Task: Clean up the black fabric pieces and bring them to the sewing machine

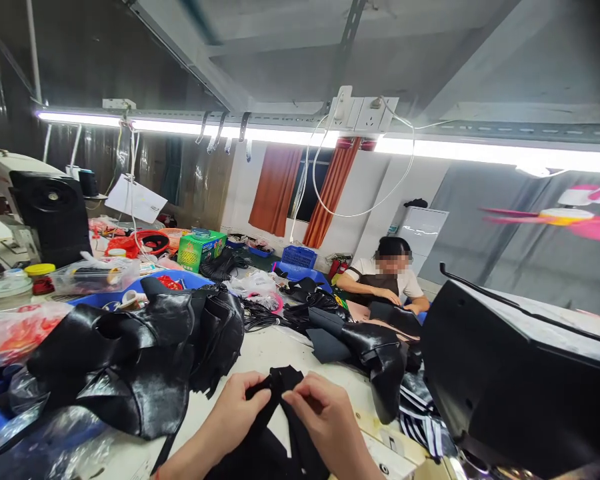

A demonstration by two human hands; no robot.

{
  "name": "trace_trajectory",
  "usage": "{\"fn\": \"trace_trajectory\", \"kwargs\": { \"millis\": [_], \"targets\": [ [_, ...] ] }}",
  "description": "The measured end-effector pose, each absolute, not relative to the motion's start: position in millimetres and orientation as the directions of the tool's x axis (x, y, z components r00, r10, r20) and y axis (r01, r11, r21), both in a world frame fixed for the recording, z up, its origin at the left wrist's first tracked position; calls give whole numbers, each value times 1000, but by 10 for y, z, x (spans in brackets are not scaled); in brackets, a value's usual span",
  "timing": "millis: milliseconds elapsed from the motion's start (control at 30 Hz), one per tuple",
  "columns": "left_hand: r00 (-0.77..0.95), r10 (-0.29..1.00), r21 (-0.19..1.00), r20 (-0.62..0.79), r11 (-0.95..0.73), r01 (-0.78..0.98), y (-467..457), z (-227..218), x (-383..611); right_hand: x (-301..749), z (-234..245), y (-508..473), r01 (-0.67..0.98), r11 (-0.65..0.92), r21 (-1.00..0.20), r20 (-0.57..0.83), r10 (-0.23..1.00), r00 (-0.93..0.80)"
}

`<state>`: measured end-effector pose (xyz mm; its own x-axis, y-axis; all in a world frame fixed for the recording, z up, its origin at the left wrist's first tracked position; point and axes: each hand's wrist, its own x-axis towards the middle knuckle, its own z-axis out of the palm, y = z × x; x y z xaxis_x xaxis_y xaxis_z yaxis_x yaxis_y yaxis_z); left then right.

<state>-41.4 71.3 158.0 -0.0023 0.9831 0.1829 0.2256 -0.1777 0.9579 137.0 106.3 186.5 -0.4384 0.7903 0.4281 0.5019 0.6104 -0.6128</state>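
Observation:
Low in the middle of the head view, a piece of black fabric (pixel 269 448) is spread between my two hands, its top edge standing up between the fingers. My left hand (pixel 241 404) pinches it on one side, thumb against forefinger. On the other side my right hand (pixel 323 408) grips it the same way, its fingers curled. A pale gap shows between the two dark strips below the hands. Just beyond my left hand lies a pile of shiny black leather pieces (pixel 155 383); more black leather pieces (pixel 377 347) lie beyond my right hand.
A black sewing machine (pixel 510 373) looms close at the right. Striped material (pixel 425 417) lies beside it. Another machine (pixel 50 207) stands at the far left. A green box (pixel 201 250) and plastic bags crowd the back. Across the table sits a co-worker (pixel 380 287). A cable (pixel 365 213) hangs overhead.

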Motion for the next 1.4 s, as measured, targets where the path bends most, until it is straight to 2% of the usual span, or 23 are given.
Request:
{"fn": "trace_trajectory", "kwargs": {
  "millis": [133, 233, 300, 400, 467, 567, 633, 767, 867, 1167, 1400],
  "targets": [
    [35, 980, 957, 198, -201, 209, 698, 1612, -353, 1265, 1792, 965, 472, 748, -466, 511, 663, -547],
    [14, 976, 946, 216, -213, 243, 653, 1629, -315, 1212, 1693, 977, 517, 796, -314, 546, 597, -588],
    [-17, 972, 938, 234, -221, 266, 622, 1636, -296, 1190, 1628, 997, 524, 807, -272, 582, 572, -577],
    [-37, 969, 939, 244, -226, 260, 596, 1638, -280, 1174, 1563, 1032, 496, 761, -419, 610, 640, -467],
    [-35, 973, 950, 230, -216, 226, 596, 1632, -284, 1190, 1565, 1061, 482, 690, -540, 582, 719, -379],
    [-33, 982, 970, 186, -178, 162, 609, 1613, -307, 1257, 1662, 1095, 477, 603, -639, 537, 794, -284],
    [-38, 987, 979, 158, -152, 133, 618, 1597, -322, 1303, 1766, 1095, 436, 561, -704, 487, 828, -278],
    [-22, 990, 985, 137, -134, 107, 615, 1571, -316, 1319, 1907, 1054, 387, 472, -792, 320, 861, -396],
    [-4, 989, 983, 145, -143, 119, 597, 1569, -293, 1284, 1896, 1024, 444, 415, -794, 219, 877, -428],
    [11, 988, 972, 153, -152, 179, 563, 1616, -334, 1322, 1977, 946, 441, 526, -727, 269, 809, -523],
    [29, 979, 948, 201, -202, 244, 493, 1670, -334, 1342, 1964, 913, 451, 732, -511, 396, 666, -632]
  ]
}}
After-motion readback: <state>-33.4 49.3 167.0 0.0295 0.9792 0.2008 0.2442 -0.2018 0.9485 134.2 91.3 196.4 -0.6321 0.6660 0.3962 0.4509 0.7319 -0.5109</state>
